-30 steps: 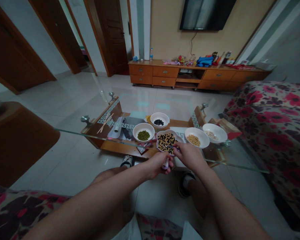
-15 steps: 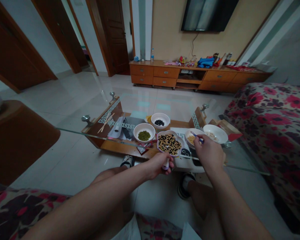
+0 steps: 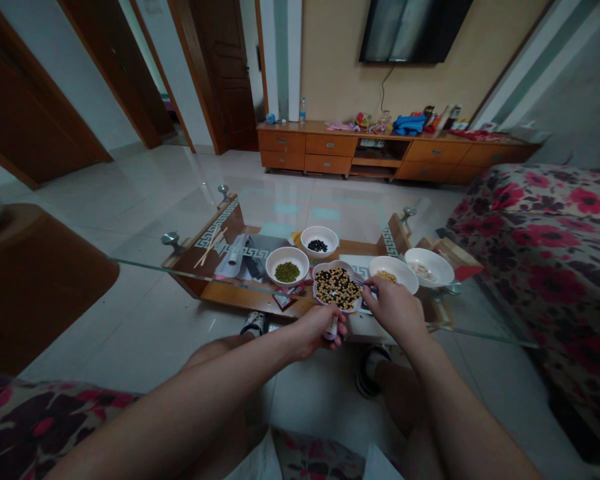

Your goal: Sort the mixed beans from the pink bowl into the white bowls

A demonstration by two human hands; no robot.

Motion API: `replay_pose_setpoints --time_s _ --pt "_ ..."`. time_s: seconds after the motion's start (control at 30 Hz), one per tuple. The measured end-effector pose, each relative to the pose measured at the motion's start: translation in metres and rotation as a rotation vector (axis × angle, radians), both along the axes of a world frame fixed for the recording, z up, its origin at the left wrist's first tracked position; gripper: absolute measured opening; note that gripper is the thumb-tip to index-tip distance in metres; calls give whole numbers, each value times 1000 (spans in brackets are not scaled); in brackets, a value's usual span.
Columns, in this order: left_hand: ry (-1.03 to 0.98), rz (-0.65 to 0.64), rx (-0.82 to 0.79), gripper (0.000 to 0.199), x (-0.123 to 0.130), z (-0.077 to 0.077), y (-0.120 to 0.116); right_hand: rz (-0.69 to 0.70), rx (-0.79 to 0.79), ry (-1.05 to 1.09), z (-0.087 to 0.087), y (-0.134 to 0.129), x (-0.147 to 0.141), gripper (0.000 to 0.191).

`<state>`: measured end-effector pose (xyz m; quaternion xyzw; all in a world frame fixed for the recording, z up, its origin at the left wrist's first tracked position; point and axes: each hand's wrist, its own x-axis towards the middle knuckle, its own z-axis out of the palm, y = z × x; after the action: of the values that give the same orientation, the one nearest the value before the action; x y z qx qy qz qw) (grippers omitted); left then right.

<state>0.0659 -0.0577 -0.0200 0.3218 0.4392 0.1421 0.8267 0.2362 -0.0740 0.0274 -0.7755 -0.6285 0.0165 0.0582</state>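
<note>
My left hand (image 3: 327,328) is closed around the pale handle of a scalloped bowl (image 3: 316,293), which holds mixed black and yellow beans (image 3: 337,288). Pinched in my right hand (image 3: 393,305) is a slim blue utensil (image 3: 370,288), its tip at the scalloped bowl's right rim; its exact kind is too small to tell. Just beyond that hand, a white bowl (image 3: 407,277) contains yellow beans (image 3: 386,275). Green beans (image 3: 287,271) fill the bottom of another white bowl (image 3: 271,262) on the left. Behind the scalloped bowl, black beans (image 3: 317,246) lie in a white bowl (image 3: 307,233).
A white bowl (image 3: 445,272) with pale pieces stands at the right of the glass table (image 3: 260,200). Chopsticks (image 3: 211,248) appear near the table's left side. A flowered sofa (image 3: 540,220) borders the right, and a low wooden cabinet (image 3: 330,145) stands along the far wall.
My right hand has moved left with the blue utensil, from over the yellow-bean bowl to the scalloped bowl's rim. My left hand keeps its grip on the handle.
</note>
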Motion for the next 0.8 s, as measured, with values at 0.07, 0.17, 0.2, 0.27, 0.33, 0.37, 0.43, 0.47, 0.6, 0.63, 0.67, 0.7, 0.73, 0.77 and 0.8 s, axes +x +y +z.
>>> replay_pose_setpoints --time_s 0.07,0.17,0.2,0.27,0.33,0.37,0.43,0.47,0.6,0.63,0.67,0.7,0.73,0.77,0.8 --pt "4 -1 3 15 0 1 0 19 -30 -1 -1 1 -1 33" --pt "11 -1 8 16 0 0 0 19 -53 -6 -3 2 -1 32" --pt "10 -1 7 15 0 0 0 18 -57 -8 -3 2 0 32" --pt "3 0 5 15 0 -1 0 17 -63 -12 -4 3 0 32" --pt "-4 2 9 14 0 -2 0 15 -71 -13 -5 4 0 32" --pt "-7 1 12 14 0 -1 0 18 -76 -11 -5 5 1 31" --pt "-8 -2 15 15 0 0 0 32 -82 -8 -6 6 1 31" --pt "-7 -3 14 15 0 1 0 39 -80 -10 -7 6 1 31" --pt "3 -6 2 15 1 4 -1 61 -75 -29 -9 6 0 31" --pt "3 -7 1 14 1 5 -1 62 -77 -31 -9 6 0 31" --pt "0 -7 1 14 1 5 -1 63 -79 -31 -9 7 0 31" --pt "-2 -7 1 14 1 5 -1 64 -78 -32 -10 7 -1 31" --pt "-6 -6 0 14 1 5 -1 64 -78 -32 -10 7 -1 31" --pt "-6 -3 1 14 0 5 -1 66 -80 -31 -10 7 -1 31" --pt "-5 -1 3 15 0 5 -1 68 -82 -30 -10 7 -1 31"
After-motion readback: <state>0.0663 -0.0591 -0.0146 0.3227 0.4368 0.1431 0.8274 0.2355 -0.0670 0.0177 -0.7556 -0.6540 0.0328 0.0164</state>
